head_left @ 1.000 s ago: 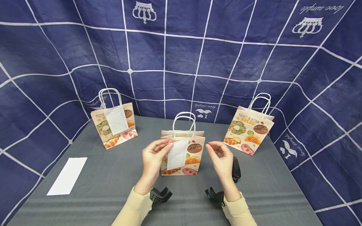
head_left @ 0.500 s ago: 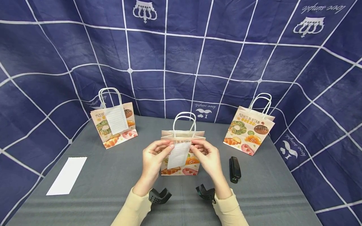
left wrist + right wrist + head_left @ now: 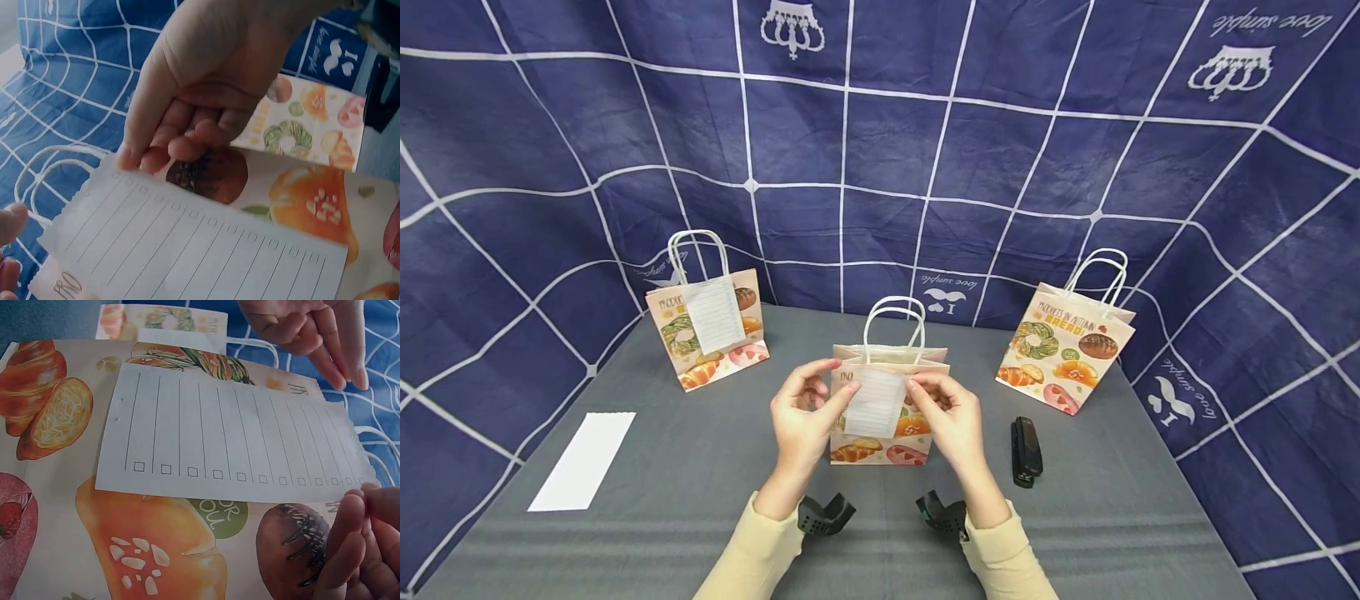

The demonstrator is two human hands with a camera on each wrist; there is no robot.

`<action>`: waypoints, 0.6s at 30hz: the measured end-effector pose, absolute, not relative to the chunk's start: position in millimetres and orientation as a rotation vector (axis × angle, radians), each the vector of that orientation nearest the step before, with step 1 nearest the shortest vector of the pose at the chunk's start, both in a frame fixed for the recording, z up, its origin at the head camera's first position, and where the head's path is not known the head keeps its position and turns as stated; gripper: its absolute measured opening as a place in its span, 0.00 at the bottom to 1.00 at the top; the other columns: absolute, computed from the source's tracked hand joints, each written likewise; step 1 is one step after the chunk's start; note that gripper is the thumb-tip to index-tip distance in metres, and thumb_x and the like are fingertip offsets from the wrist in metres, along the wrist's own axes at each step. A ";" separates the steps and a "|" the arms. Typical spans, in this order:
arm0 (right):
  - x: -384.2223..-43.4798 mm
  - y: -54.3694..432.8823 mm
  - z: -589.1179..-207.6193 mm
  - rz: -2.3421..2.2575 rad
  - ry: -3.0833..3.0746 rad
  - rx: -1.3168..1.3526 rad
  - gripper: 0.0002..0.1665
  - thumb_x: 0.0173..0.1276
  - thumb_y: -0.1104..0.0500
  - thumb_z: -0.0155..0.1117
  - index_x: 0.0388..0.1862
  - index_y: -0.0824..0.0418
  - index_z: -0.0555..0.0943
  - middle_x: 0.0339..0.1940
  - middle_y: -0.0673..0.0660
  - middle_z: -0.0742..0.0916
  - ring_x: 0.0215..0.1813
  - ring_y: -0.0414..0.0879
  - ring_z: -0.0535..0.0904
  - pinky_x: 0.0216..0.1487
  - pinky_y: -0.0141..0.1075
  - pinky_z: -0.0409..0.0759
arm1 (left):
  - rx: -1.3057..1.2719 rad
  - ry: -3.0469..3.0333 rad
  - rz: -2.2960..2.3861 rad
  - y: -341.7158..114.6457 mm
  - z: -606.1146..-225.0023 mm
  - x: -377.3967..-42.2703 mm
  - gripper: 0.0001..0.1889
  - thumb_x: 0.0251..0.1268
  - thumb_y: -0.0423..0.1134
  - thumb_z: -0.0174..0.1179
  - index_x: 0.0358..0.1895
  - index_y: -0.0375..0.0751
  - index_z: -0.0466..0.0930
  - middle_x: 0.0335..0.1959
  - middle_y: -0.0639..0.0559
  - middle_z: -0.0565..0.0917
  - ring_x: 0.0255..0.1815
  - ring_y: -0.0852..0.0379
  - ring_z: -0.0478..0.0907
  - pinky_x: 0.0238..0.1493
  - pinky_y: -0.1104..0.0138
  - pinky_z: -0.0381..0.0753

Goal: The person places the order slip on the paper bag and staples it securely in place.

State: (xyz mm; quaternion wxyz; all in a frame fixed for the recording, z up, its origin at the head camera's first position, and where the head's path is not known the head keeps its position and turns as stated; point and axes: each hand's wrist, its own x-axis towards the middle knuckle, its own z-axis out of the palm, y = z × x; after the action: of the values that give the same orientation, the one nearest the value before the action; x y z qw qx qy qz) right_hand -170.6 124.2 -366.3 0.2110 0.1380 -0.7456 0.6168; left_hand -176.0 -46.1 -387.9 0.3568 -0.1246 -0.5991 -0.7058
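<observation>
The ruled sheet (image 3: 876, 404) is in front of the printed face of the middle bag (image 3: 880, 451), below the bag's handles (image 3: 895, 308), with its top edge close to the rim. Its long axis runs nearly upright, along the bag's height, the lower end drifting a little to the bag's left. I cannot tell whether the sheet lies flat against the face or hangs just clear of it.

Of the two hands, the right is nearer: the right hand (image 3: 951, 417), on the right side of the middle bag, pinches the sheet's upper right corner between thumb and finger. The left hand (image 3: 799, 421), at the left side of the same bag, has its thumb and fingers parted and holds nothing; in the right wrist view its fingertips are just beside the sheet's upper left corner, apart from it.

To the right of the middle bag, the stapler (image 3: 1026, 452) lies on the table (image 3: 700, 475), nearer the right hand than the left.
</observation>
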 end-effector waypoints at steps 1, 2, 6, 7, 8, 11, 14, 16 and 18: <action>-170.8 124.4 -366.9 1.715 -2.070 0.384 0.04 0.60 0.72 0.64 0.34 0.73 0.82 0.24 0.67 0.84 0.26 0.60 0.80 0.25 0.24 0.74 | -0.322 -1.550 -1.787 -46.6 -385.0 -174.6 0.21 0.38 0.16 0.69 0.42 0.22 0.78 0.36 0.35 0.80 0.29 0.60 0.70 0.28 0.73 0.67; -171.2 124.5 -367.4 1.716 -2.068 0.389 0.04 0.61 0.72 0.64 0.34 0.74 0.82 0.24 0.68 0.84 0.26 0.61 0.80 0.25 0.24 0.75 | -0.327 -1.551 -1.762 -47.1 -382.4 -173.8 0.23 0.36 0.15 0.69 0.43 0.20 0.76 0.39 0.33 0.78 0.34 0.58 0.71 0.32 0.70 0.68; -172.5 124.9 -369.0 1.711 -2.057 0.397 0.04 0.61 0.72 0.64 0.34 0.74 0.81 0.25 0.70 0.84 0.24 0.58 0.81 0.25 0.31 0.79 | -0.357 -1.641 -1.730 -52.9 -376.3 -176.1 0.33 0.36 0.16 0.69 0.54 0.20 0.70 0.53 0.29 0.73 0.55 0.45 0.69 0.52 0.56 0.67; -172.7 125.0 -369.3 1.704 -2.055 0.398 0.04 0.61 0.71 0.64 0.34 0.74 0.81 0.25 0.70 0.84 0.23 0.56 0.81 0.25 0.34 0.80 | -0.377 -1.668 -1.746 -55.3 -376.0 -178.6 0.36 0.36 0.16 0.69 0.57 0.20 0.67 0.56 0.29 0.72 0.58 0.42 0.68 0.56 0.54 0.65; -172.9 124.9 -369.6 1.699 -2.052 0.401 0.04 0.61 0.71 0.64 0.34 0.74 0.81 0.25 0.69 0.84 0.23 0.55 0.81 0.25 0.36 0.81 | -0.393 -1.698 -1.771 -57.8 -376.2 -181.6 0.38 0.37 0.16 0.69 0.60 0.21 0.65 0.58 0.29 0.71 0.61 0.42 0.66 0.60 0.52 0.62; -173.2 125.0 -370.7 1.683 -2.035 0.405 0.05 0.61 0.72 0.63 0.34 0.75 0.81 0.25 0.68 0.84 0.22 0.56 0.81 0.24 0.38 0.81 | -0.462 -1.775 -1.909 -66.0 -379.8 -193.5 0.46 0.39 0.16 0.68 0.67 0.27 0.57 0.63 0.31 0.68 0.65 0.41 0.63 0.66 0.49 0.53; -173.5 124.4 -371.9 1.666 -2.016 0.408 0.04 0.61 0.72 0.63 0.34 0.75 0.81 0.24 0.68 0.84 0.21 0.61 0.79 0.23 0.33 0.79 | -0.538 -1.831 -2.070 -72.6 -389.8 -208.9 0.48 0.43 0.17 0.68 0.71 0.35 0.54 0.63 0.32 0.68 0.64 0.44 0.64 0.67 0.50 0.50; -173.7 123.7 -372.1 1.661 -2.008 0.407 0.04 0.61 0.73 0.63 0.34 0.76 0.81 0.24 0.69 0.84 0.21 0.61 0.79 0.22 0.30 0.78 | -0.571 -1.855 -2.178 -75.0 -397.1 -217.5 0.46 0.45 0.18 0.67 0.70 0.39 0.56 0.61 0.33 0.71 0.62 0.47 0.67 0.66 0.52 0.54; -173.7 123.0 -371.9 1.656 -2.009 0.400 0.04 0.60 0.73 0.63 0.34 0.76 0.81 0.23 0.69 0.84 0.20 0.55 0.80 0.22 0.30 0.78 | -0.584 -1.880 -2.241 -75.6 -402.9 -222.9 0.41 0.47 0.21 0.67 0.68 0.39 0.60 0.57 0.35 0.75 0.57 0.49 0.72 0.61 0.57 0.64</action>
State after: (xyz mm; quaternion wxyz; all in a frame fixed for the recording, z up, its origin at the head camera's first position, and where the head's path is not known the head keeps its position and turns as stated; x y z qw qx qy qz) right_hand -173.7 123.0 -371.9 0.2510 0.1469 -0.7383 0.6085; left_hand -222.9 -75.6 -402.9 0.0793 -0.1951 -0.6284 -0.7488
